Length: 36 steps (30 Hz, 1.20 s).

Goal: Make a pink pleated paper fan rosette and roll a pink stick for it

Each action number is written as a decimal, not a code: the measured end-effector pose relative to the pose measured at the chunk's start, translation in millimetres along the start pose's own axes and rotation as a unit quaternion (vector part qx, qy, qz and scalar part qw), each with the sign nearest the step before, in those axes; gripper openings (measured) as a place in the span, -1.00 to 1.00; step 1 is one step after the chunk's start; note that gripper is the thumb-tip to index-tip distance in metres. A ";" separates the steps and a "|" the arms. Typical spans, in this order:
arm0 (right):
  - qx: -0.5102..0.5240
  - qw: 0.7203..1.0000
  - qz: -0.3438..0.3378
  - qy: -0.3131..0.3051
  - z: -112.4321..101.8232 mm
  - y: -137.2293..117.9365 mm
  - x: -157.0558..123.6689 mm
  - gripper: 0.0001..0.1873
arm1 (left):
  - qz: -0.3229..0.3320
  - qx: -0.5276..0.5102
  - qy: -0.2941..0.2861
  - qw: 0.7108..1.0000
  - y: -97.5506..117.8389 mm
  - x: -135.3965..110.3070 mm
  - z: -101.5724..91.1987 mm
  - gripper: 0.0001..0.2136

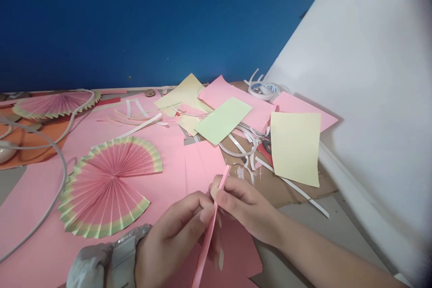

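A narrow strip of folded pink paper [206, 245] runs slanted between my two hands. My left hand [182, 225] pinches it near the middle, thumb on top. Just above, my right hand [245, 202] grips it between thumb and fingers, close to its upper end. The strip's lower end runs out of view at the bottom. To the left, a pleated paper fan [111, 189] with a pink centre and a yellow and green rim lies spread in a near circle with a gap on its right side.
Pink sheets [30, 229] cover much of the surface. A second fan [57, 104] lies at the back left, near a white cable [62, 180]. Yellow paper [295, 148], green paper [224, 120], a tape roll [263, 90], white strips and partly covered scissors [266, 144] lie right of centre.
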State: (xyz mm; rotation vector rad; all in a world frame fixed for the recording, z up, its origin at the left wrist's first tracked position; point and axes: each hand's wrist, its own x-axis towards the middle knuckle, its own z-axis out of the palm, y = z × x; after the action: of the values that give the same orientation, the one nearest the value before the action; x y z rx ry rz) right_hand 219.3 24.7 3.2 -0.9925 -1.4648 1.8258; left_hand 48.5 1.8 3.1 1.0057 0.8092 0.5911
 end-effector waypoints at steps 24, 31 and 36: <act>-0.105 0.993 -0.006 0.058 3.5 -2.0 -0.2 -0.67 | -0.004 -0.063 -0.008 0.998 -2.8 5.6 1.9 -0.78; -0.125 0.989 0.002 0.077 4.8 1.5 -1.5 -0.64 | 0.001 -0.048 0.000 0.999 -2.8 6.1 1.8 -0.77; -0.073 0.997 0.011 0.032 1.9 1.3 -1.5 -0.67 | -0.012 -0.057 -0.001 0.998 -1.5 4.8 2.7 -0.77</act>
State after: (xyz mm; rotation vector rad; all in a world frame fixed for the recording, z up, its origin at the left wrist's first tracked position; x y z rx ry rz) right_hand 218.5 22.2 2.4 -1.1323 -1.5713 1.7043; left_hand 53.6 3.5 1.0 0.8915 0.7767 0.6080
